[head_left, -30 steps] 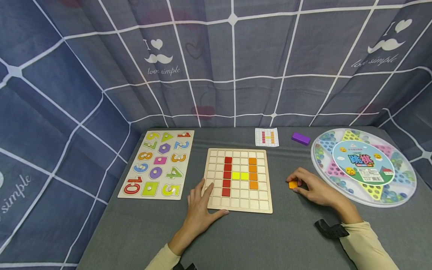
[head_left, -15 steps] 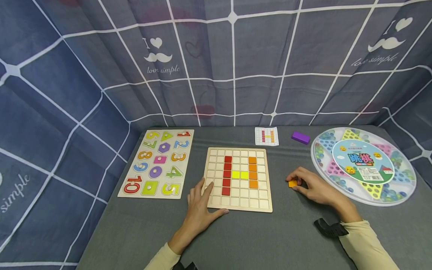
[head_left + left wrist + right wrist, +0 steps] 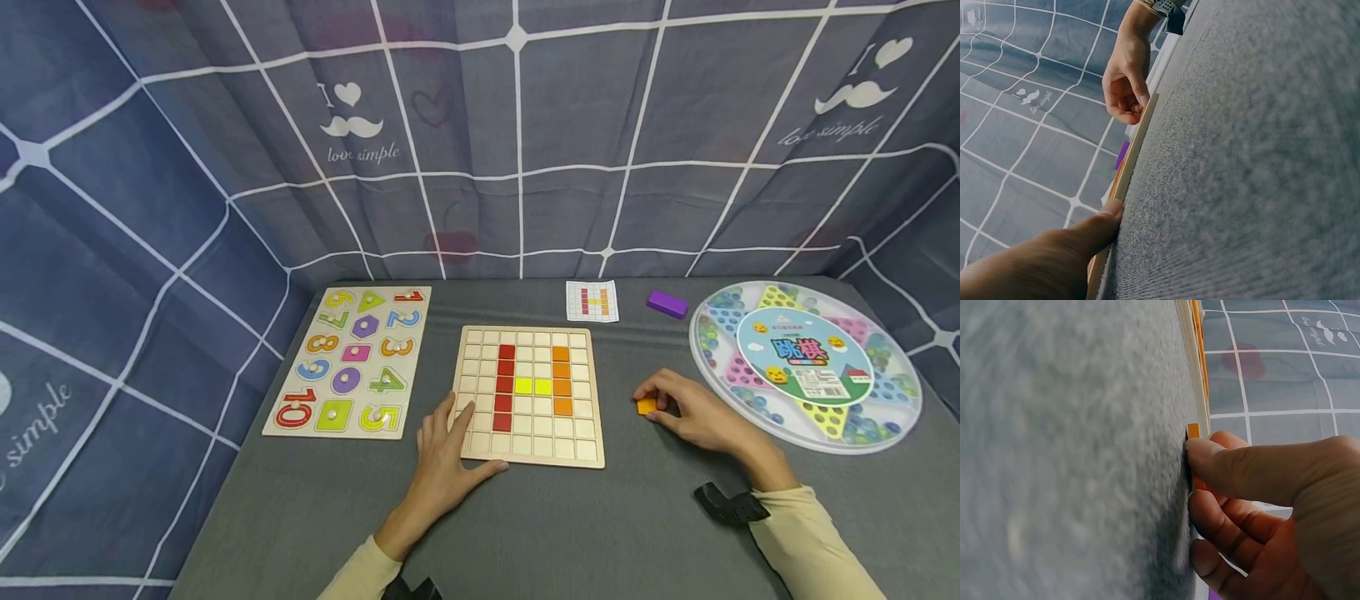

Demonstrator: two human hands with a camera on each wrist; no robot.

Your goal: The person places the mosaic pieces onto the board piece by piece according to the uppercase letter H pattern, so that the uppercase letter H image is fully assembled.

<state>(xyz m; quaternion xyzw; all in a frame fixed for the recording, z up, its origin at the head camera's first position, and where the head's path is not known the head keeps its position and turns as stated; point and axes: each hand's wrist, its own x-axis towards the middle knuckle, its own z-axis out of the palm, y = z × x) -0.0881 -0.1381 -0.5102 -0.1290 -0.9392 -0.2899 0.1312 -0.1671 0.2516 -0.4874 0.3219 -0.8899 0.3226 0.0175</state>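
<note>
In the head view a wooden grid board (image 3: 533,450) lies on the grey table. It holds a column of red squares (image 3: 504,402), two yellow squares (image 3: 533,386) and a column of orange squares (image 3: 562,387). My left hand (image 3: 442,467) rests at the board's near-left corner, fingers spread along the left edge and thumb at the front edge. To the right of the board, my right hand (image 3: 693,412) pinches a small orange block (image 3: 646,407) between thumb and fingers. The right wrist view shows this orange block (image 3: 1194,430) low at the table surface, partly covered by the thumb.
A pattern card (image 3: 592,302) lies behind the board, with a purple block (image 3: 667,304) to its right. A round Chinese checkers set (image 3: 806,371) sits at far right, beyond the right hand. A number-and-shape puzzle board (image 3: 347,362) lies on the left. Grid-patterned curtains (image 3: 570,108) surround the table.
</note>
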